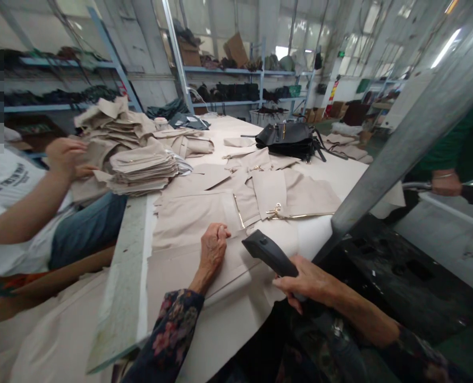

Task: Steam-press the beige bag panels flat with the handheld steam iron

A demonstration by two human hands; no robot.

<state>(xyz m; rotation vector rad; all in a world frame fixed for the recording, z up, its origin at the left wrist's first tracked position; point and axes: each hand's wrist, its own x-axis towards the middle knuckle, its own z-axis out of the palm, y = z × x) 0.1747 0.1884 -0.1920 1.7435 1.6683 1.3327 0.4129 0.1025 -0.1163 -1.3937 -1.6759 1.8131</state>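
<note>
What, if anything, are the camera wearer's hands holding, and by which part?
The right hand holds the dark handheld tool by its handle. The left hand is curled on beige material; whether it grips any cannot be told.

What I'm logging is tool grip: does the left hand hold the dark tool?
No, the right hand grips the dark tool, while the left hand rests on beige material.

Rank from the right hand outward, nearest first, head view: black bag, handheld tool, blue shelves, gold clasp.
1. Handheld tool: gripped in the right hand.
2. Gold clasp: on the beige piece ahead.
3. Black bag: farther back on the table.
4. Blue shelves: behind the table.
</note>
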